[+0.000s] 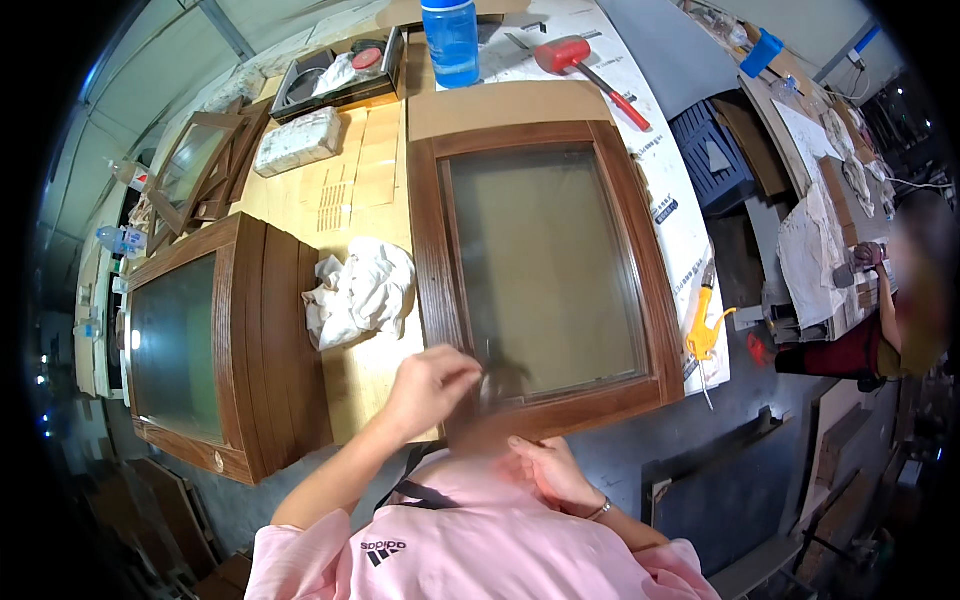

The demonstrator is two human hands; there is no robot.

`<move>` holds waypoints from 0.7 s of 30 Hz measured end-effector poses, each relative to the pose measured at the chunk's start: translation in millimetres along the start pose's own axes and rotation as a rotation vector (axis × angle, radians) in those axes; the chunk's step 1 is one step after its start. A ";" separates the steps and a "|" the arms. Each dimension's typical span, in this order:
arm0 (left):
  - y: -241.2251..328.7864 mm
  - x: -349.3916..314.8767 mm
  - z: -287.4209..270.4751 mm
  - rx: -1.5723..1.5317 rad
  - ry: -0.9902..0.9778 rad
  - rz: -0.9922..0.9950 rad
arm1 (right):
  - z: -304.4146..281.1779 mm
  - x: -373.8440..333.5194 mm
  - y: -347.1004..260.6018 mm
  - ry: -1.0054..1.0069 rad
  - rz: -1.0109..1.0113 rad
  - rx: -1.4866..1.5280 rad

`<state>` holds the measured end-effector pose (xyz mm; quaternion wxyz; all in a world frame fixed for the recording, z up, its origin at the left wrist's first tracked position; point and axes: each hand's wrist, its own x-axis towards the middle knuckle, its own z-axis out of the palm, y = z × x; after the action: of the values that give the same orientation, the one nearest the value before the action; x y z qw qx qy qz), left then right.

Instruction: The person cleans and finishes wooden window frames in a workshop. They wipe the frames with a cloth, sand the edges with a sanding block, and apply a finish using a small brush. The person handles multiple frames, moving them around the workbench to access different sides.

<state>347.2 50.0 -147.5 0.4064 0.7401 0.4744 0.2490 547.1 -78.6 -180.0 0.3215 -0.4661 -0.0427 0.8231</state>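
A brown wooden window frame [432, 250] with a glass pane [540, 270] lies flat on the workbench in front of me. My left hand [430, 385] hovers over its near left corner with fingers pinched together. A dark blur sits beside the fingertips, and I cannot tell whether they hold anything. My right hand [545, 468], with a bracelet on the wrist, is at the frame's near rail, fingers curled against its edge.
A second wooden window unit [250, 340] lies at the left, a crumpled white rag [360, 290] between the two. Farther back are a blue bottle [452, 40], a red mallet [575, 55] and a black tray [340, 75]. A yellow air gun [705, 330] lies right; another person [900, 320] works beyond.
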 end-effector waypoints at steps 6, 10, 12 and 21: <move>9.7 -12.7 23.2 0.216 0.064 0.114 | -5.8 -10.9 -8.2 0.028 0.004 -0.417; 8.0 -24.1 20.8 0.284 0.087 0.126 | -6.3 -26.2 -13.1 0.038 -0.273 -0.673; 7.2 -31.2 20.1 0.285 0.094 0.109 | -5.1 -24.4 -16.8 0.148 -0.543 -0.835; 0.6 -61.9 29.9 0.179 0.197 0.091 | 24.0 28.6 -74.1 0.061 -1.258 -1.446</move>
<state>343.7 -17.0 -162.2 0.2785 0.7662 0.4981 0.2954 554.0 1.6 -160.2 0.3400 -0.4646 -0.7746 0.2619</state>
